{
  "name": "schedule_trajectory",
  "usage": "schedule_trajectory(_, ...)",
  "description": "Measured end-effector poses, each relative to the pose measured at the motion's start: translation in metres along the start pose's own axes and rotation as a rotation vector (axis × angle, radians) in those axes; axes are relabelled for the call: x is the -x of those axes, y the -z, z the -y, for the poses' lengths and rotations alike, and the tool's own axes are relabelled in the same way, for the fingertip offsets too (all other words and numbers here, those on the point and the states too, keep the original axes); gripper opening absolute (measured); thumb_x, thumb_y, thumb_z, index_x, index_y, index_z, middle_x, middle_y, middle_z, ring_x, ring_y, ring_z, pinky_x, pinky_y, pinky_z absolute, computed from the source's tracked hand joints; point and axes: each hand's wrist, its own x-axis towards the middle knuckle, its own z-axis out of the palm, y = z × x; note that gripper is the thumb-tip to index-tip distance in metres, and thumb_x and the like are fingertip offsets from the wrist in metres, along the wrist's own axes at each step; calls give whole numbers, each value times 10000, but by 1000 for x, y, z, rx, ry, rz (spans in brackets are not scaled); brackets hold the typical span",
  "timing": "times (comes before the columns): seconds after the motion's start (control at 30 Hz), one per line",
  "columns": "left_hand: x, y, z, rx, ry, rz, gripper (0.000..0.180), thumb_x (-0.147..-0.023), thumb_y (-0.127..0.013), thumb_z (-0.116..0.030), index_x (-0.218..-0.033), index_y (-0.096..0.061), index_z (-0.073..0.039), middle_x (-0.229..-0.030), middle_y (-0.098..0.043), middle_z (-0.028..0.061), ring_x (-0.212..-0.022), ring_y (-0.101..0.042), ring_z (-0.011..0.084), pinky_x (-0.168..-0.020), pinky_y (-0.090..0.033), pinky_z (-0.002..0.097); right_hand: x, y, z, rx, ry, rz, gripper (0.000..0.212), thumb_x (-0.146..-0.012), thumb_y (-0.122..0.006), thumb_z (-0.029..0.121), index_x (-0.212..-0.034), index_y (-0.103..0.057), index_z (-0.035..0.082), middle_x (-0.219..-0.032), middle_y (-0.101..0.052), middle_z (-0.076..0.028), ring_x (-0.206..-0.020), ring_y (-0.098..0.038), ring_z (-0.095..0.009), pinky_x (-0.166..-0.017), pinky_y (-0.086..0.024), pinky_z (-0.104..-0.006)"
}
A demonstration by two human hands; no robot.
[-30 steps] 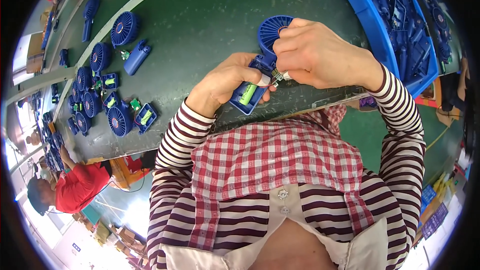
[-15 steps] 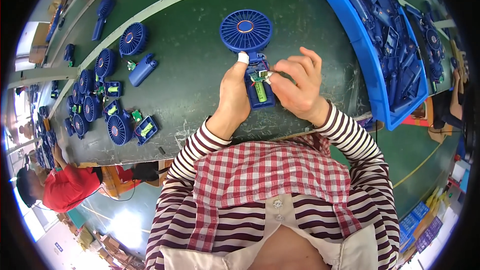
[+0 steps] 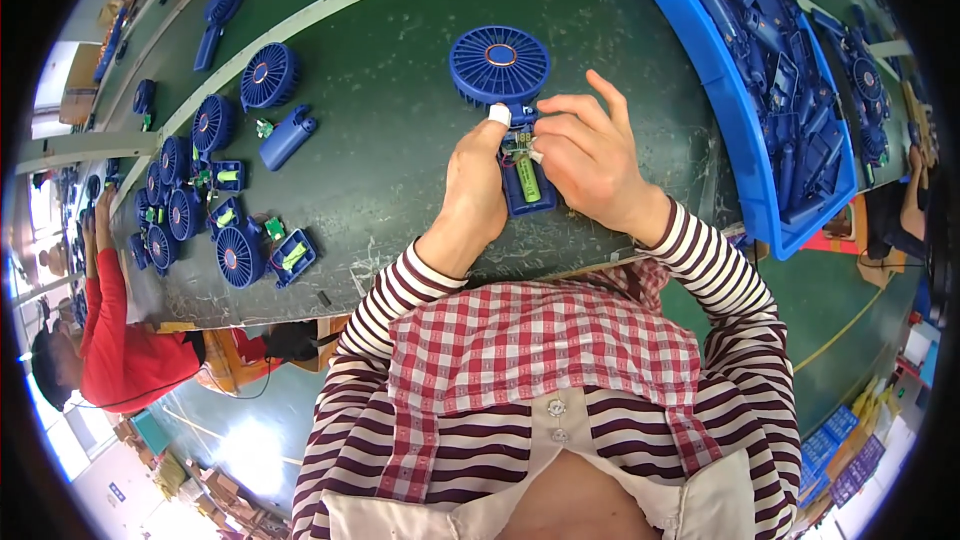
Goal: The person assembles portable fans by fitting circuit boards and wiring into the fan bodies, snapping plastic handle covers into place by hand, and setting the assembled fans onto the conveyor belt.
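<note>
A blue handheld fan (image 3: 499,64) lies face up on the green bench in front of me. Its handle is uncovered, showing a green battery cell (image 3: 527,178) and a small circuit board (image 3: 519,140) above it. My left hand (image 3: 472,185) grips the handle from the left, with its white-wrapped thumb near the neck. From the right, the thumb and index finger of my right hand (image 3: 592,155) pinch at the circuit board, partly hiding it. The right hand's other fingers are raised.
A blue bin (image 3: 745,155) full of blue plastic parts stands on the right. To the left are several fans (image 3: 240,257) with opened handles and a loose handle shell (image 3: 288,137). A co-worker in red (image 3: 140,365) reaches across at far left.
The fan and both hands have shifted slightly right. My right fingers have moved in over the circuit board, which now sits flatter in the handle. The co-worker's arms have stretched forward.
</note>
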Motion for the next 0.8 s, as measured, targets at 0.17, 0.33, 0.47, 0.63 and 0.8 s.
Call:
schedule_trajectory(0.17,-2,-1,-7,61,104,12,246,-924,-427,-212,-979,-521,9,-856,-579,73,-736,-574,148,-641,-481,297,-4,5,-4,-50,-15,86,149,-619,-625,-22,-753,-584,28,-828,-589,-58,-920,-580,-234,-970,-324,-523)
schedule_trajectory(0.33,-6,4,-6,113,105,60,241,-929,-421,-198,-1003,-514,11,-874,-586,78,-757,-575,159,-678,-475,300,-4,2,-7,-68,7,93,151,-630,-618,-18,-772,-592,24,-834,-590,-65,-925,-578,-239,-964,-333,-511)
schedule_trajectory(0.47,-9,4,-3,177,2,115,247,-943,-401,-192,-1045,-516,2,-945,-580,79,-855,-557,158,-773,-445,304,2,-5,1,33,-72,-63,150,-632,-620,-21,-774,-590,20,-841,-595,-70,-905,-587,-248,-953,-337,-506)
schedule_trajectory(0.63,-3,0,-5,193,-50,153,266,-950,-396,-201,-1084,-516,-5,-992,-575,70,-884,-538,147,-806,-423,296,2,-12,-2,75,-26,-122,178,-618,-662,24,-782,-596,41,-840,-589,-52,-863,-593,-223,-957,-319,-524)
schedule_trajectory(0.8,-2,2,-4,195,-13,158,277,-948,-404,-210,-1093,-522,-5,-994,-576,63,-873,-535,143,-794,-426,289,2,-12,-1,66,-1,-114,171,-621,-660,20,-775,-590,38,-841,-594,-51,-852,-595,-217,-965,-309,-528)
